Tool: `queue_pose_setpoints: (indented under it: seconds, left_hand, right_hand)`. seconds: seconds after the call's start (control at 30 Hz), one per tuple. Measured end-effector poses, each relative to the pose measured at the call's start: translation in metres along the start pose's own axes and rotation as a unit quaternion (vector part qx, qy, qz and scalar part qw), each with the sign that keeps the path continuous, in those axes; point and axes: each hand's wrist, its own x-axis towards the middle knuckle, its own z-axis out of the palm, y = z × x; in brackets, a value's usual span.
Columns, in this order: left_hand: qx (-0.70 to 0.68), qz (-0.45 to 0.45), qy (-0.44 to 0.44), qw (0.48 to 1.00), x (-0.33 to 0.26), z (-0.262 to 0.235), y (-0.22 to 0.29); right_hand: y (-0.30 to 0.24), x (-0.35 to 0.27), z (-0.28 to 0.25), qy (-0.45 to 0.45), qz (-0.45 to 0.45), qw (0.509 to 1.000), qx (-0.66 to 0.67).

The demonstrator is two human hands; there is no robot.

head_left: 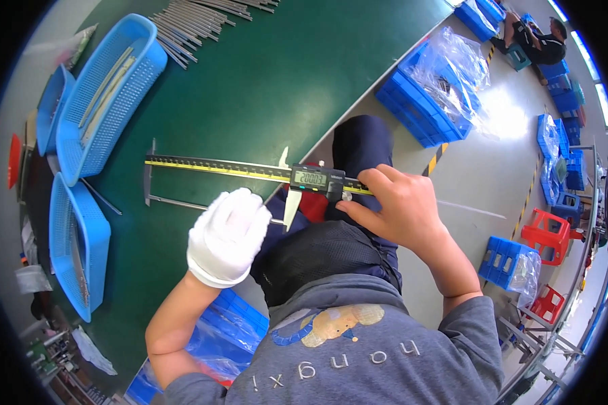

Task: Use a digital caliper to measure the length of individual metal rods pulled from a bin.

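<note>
Caliper (pixel 250 172) — long digital type, held level over the table's (pixel 263 81) right edge. Right hand (pixel 398 206), bare, pinches its slider end by the display. Left hand (pixel 228 236), white-gloved, closed around a thin rod (pixel 179 202) lying between the jaws. Three blue baskets (pixel 108 94) along the left edge; loose rods (pixel 196 20) at the far edge.

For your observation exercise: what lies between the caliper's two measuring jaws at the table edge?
In the head view, a thin metal rod spans the gap between the caliper jaws, steadied by the gloved left hand; the bare right hand grips the slider.
</note>
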Motion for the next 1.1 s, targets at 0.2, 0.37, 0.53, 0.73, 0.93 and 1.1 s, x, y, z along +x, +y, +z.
queue_pose_setpoints:
  seconds: [0.2,0.37,0.53,0.73,0.93,1.1]
  left_hand:
    - [-0.06,0.064,-0.01,0.996,0.017,-0.035,0.001]
    - [-0.021,0.129,0.008,0.991,0.091,-0.036,-0.024]
    - [0.062,0.155,0.021,0.986,0.135,0.019,-0.126]
    - [0.218,0.062,-0.026,0.974,0.127,0.041,-0.174]
    - [0.23,0.068,0.103,0.965,0.09,-0.023,-0.149]
    - [0.338,-0.402,0.084,0.847,0.002,-0.13,-0.178]
  right_hand:
    - [0.001,0.001,0.001,0.005,-0.002,1.0,0.019]
    - [0.006,-0.003,0.002,0.015,0.002,1.0,0.018]
    - [0.003,-0.004,0.001,0.023,-0.028,0.999,0.015]
    - [0.004,-0.006,0.003,0.011,-0.01,1.0,0.013]
    - [0.005,-0.003,0.002,-0.004,0.004,1.0,0.026]
    - [0.005,0.001,-0.002,0.002,0.019,0.999,0.043]
